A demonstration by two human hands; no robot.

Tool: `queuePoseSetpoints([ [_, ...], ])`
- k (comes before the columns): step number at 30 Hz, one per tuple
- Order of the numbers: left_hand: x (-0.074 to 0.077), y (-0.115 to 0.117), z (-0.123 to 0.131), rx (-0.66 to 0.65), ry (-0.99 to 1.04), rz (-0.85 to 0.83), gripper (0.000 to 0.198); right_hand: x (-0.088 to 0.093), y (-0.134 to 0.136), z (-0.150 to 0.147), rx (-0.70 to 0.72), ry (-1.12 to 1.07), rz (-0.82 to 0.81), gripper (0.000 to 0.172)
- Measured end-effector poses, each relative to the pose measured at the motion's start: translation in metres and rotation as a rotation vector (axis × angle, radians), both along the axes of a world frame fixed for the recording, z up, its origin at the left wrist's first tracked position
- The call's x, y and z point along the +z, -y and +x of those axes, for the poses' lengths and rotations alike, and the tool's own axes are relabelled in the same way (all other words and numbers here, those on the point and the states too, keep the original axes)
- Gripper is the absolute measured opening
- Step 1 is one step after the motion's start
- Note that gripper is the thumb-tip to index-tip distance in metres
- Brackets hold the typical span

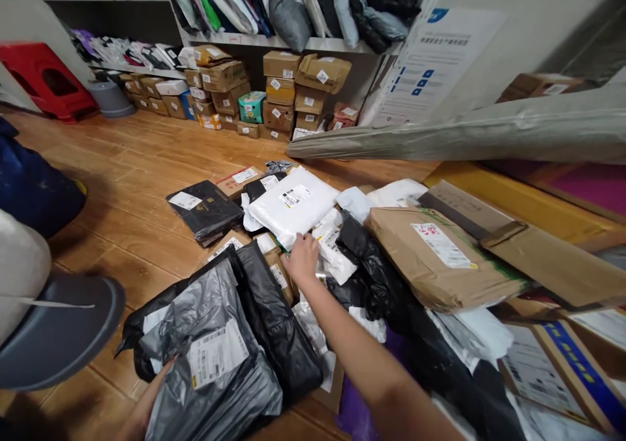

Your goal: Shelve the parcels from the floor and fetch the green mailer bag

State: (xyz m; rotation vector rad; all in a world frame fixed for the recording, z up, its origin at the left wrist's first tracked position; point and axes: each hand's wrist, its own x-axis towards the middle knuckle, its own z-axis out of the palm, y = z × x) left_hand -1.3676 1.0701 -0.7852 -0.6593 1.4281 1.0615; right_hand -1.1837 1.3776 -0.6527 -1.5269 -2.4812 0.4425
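Observation:
My right hand [302, 259] reaches into the parcel pile with its fingers closed on the near corner of a white mailer bag [278, 203], which carries a printed label. At the lower left, my left hand [165, 370] is mostly hidden behind a grey mailer bag [215, 382] that it holds up, label facing me. Black mailer bags [281, 320] lie against the grey one, behind and to its right. Beside my right hand are a small brown box [278, 273] and a small white parcel [337, 258].
A large brown carton [430, 252] lies on the pile at right, near a long wrapped roll [440, 137]. A black flat parcel [208, 209] sits left of the pile. Shelves [235, 38] with bagged parcels stand behind stacked boxes [278, 92]. At left is a red stool [46, 79].

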Motion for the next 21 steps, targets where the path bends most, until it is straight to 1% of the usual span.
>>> queuePoseSetpoints([
  [1, 0.000, -0.002, 0.000, -0.003, -0.001, 0.010, 0.049, -0.001, -0.020, -0.008, 0.028, 0.060, 0.065, 0.070],
  [2, -0.001, -0.003, 0.000, -0.006, -0.003, 0.024, 0.049, -0.003, -0.036, -0.016, 0.076, 0.122, 0.090, 0.071],
  [3, -0.001, -0.004, 0.000, -0.007, 0.000, 0.037, 0.049, -0.007, -0.049, -0.022, 0.134, 0.172, 0.095, 0.068],
  [5, -0.004, -0.005, -0.002, 0.009, 0.029, 0.061, 0.049, -0.013, -0.065, -0.029, 0.236, 0.223, 0.094, 0.059],
  [6, -0.005, -0.004, -0.004, 0.020, 0.059, 0.063, 0.049, -0.013, -0.070, -0.031, 0.270, 0.232, 0.097, 0.058],
  [7, -0.005, -0.002, -0.005, 0.024, 0.095, 0.055, 0.049, -0.009, -0.074, -0.031, 0.297, 0.240, 0.100, 0.058],
  [8, -0.005, 0.002, -0.006, 0.024, 0.126, 0.041, 0.050, -0.001, -0.078, -0.031, 0.316, 0.252, 0.101, 0.057],
  [9, -0.003, 0.008, -0.006, 0.027, 0.142, 0.027, 0.051, 0.013, -0.082, -0.031, 0.329, 0.261, 0.103, 0.056],
  [10, 0.000, 0.015, -0.005, 0.037, 0.141, 0.024, 0.051, 0.032, -0.086, -0.031, 0.338, 0.258, 0.118, 0.055],
  [11, 0.006, 0.024, -0.002, 0.057, 0.131, 0.031, 0.051, 0.055, -0.089, -0.032, 0.345, 0.241, 0.140, 0.053],
  [13, 0.022, 0.043, 0.006, 0.114, 0.102, 0.097, 0.051, 0.107, -0.085, -0.033, 0.361, 0.114, 0.263, 0.044],
  [14, 0.032, 0.050, 0.012, 0.139, 0.083, 0.135, 0.050, 0.132, -0.075, -0.030, 0.397, 0.026, 0.338, 0.039],
  [15, 0.043, 0.055, 0.017, 0.150, 0.068, 0.168, 0.049, 0.154, -0.059, -0.024, 0.475, -0.074, 0.401, 0.037],
  [16, 0.052, 0.058, 0.022, 0.153, 0.053, 0.191, 0.048, 0.170, -0.035, -0.014, 0.573, -0.161, 0.438, 0.037],
  [17, 0.061, 0.059, 0.026, 0.150, 0.032, 0.196, 0.046, 0.180, -0.004, -0.001, 0.683, -0.212, 0.443, 0.036],
  [18, 0.068, 0.059, 0.029, 0.142, 0.004, 0.190, 0.044, 0.181, 0.032, 0.013, 0.804, -0.221, 0.413, 0.035],
  [19, 0.073, 0.059, 0.031, 0.121, -0.040, 0.175, 0.040, 0.175, 0.070, 0.028, 0.929, -0.180, 0.346, 0.034],
  [20, 0.076, 0.059, 0.032, 0.093, -0.103, 0.170, 0.037, 0.161, 0.106, 0.041, 1.050, -0.108, 0.267, 0.032],
  [21, 0.077, 0.059, 0.032, 0.061, -0.182, 0.173, 0.034, 0.144, 0.138, 0.051, 1.170, -0.014, 0.184, 0.030],
])
